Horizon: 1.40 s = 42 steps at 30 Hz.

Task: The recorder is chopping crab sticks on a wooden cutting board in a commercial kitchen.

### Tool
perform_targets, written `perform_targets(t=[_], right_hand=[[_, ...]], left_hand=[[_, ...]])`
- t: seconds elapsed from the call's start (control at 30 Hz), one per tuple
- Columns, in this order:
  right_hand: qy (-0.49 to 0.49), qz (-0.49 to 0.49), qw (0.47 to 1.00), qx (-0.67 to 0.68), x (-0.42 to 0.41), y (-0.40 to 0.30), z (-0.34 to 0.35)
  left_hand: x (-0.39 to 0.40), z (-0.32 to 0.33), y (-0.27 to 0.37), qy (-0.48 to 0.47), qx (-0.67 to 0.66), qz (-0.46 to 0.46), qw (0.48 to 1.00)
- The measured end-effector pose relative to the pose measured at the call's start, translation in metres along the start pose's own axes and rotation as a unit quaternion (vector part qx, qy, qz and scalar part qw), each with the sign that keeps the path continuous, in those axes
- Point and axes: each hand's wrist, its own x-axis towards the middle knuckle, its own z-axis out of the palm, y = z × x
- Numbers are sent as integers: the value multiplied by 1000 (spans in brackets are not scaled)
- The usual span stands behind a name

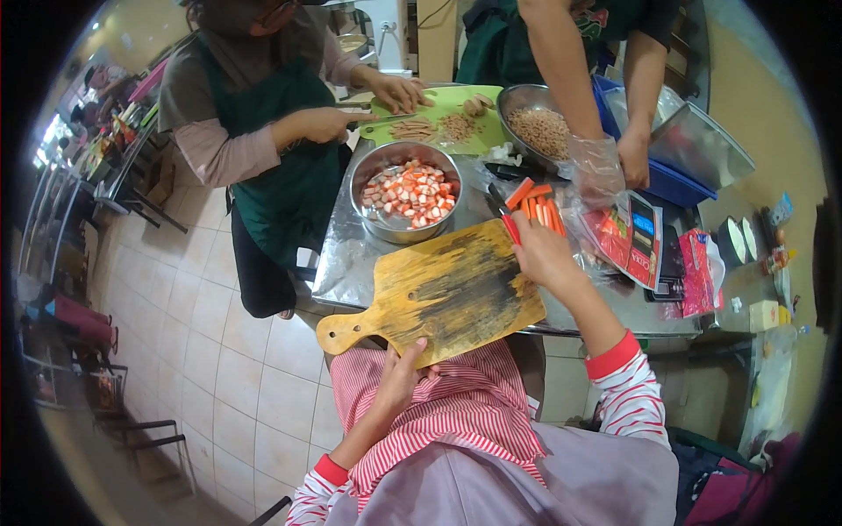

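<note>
My left hand (402, 373) grips the near edge of a worn wooden cutting board (454, 289), thumb on top. The board's handle points left, and its far side reaches over the metal table. In my right hand (543, 253) is a red-handled knife (508, 222), its dark blade pointing away from me. Just beyond that hand lie orange-red crab sticks (543, 209), some on clear plastic. A round metal pan (366, 227) behind the board holds chopped crab stick pieces (418, 194).
Across the table, one person's hands (322, 125) cut sausage on a green cutting board (487, 98). Another person's gloved hand (595, 164) is beside a metal bowl of minced food (536, 128). A printed food packet (635, 240), a scale (668, 289) and a blue bin (677, 177) stand right.
</note>
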Motion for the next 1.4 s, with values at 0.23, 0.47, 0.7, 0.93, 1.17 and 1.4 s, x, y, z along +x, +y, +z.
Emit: perform_targets(t=[0.23,0.47,0.7,0.93,1.17,1.4], right_hand=[[102,47,992,51,-11,4,10],[90,-3,980,176,-13,6,14],[123,3,965,231,-34,8,15],[37,118,777,617,-71,-1,-4],[92,-71,929,353,-46,-39,13],[122,-143,970,157,28,-85,29]], left_hand=[[4,-10,-7,-20,-37,15,999],[1,-4,-10,5,-70,19,997],[1,-4,-10,6,-58,26,998],[-1,4,-8,-14,-42,10,999],[15,3,-30,-87,3,6,996],[10,12,-13,-79,64,-30,994]])
